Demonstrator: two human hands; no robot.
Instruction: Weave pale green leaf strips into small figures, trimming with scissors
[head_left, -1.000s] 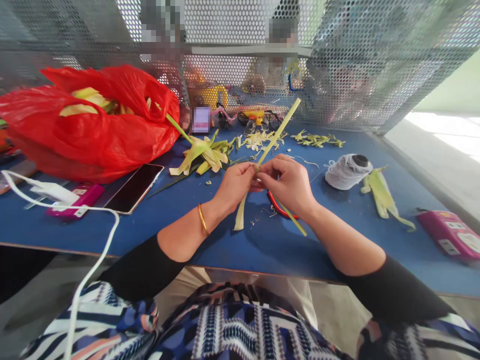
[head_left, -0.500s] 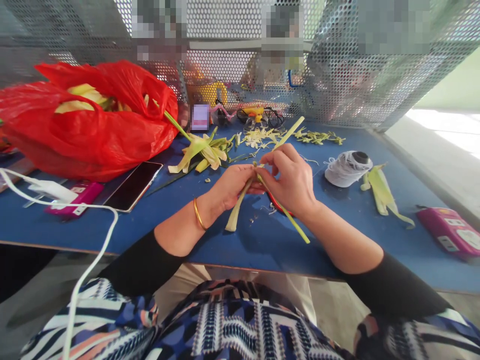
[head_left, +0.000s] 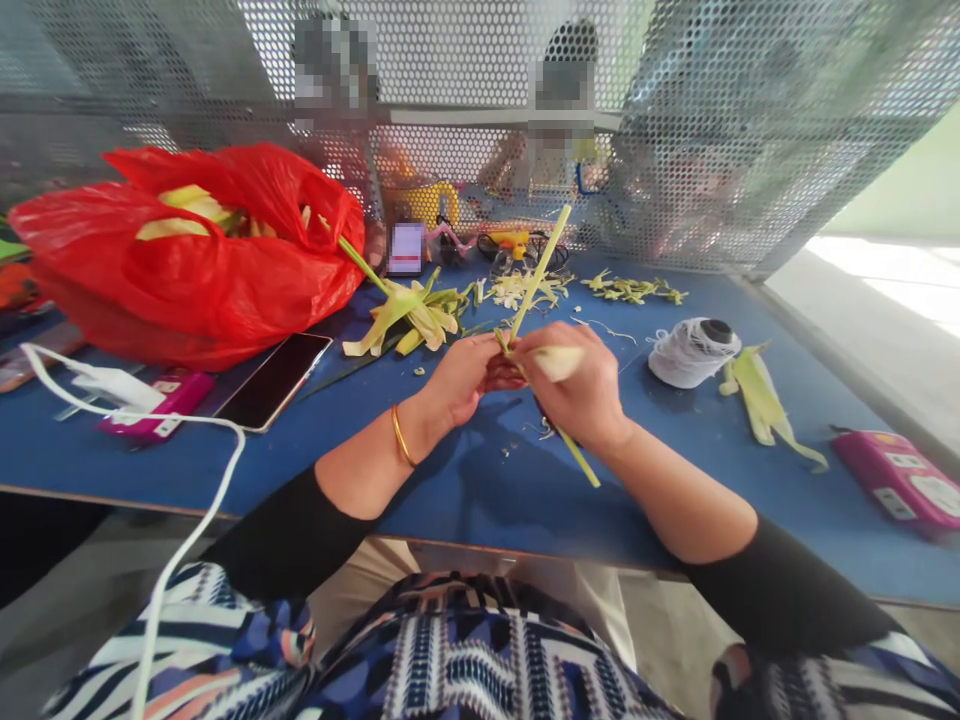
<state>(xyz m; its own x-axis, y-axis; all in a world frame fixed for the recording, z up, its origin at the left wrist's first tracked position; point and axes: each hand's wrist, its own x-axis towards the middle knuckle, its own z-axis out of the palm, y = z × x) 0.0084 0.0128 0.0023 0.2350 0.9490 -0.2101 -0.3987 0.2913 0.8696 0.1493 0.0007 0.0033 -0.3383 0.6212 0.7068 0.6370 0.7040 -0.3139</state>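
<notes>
My left hand, with a gold bangle at its wrist, pinches the crossing point of some pale green husk strips. One long strip points up and away from the fingers; a thin end comes out below toward the table's front. My right hand is closed on the strips from the right, and a broad pale husk end lies over its fingers. Both hands nearly touch above the blue table. Something dark and partly hidden, with bits of white thread, lies beneath the right hand.
At left are a red plastic bag with husks, a phone, a pink case and a white cable. Husk pieces lie behind my hands. A thread cone, a husk and a pink box are at right.
The broad husk end has swung from below my left hand up over my right fingers. The long strip now stands more upright. The view has shifted slightly.
</notes>
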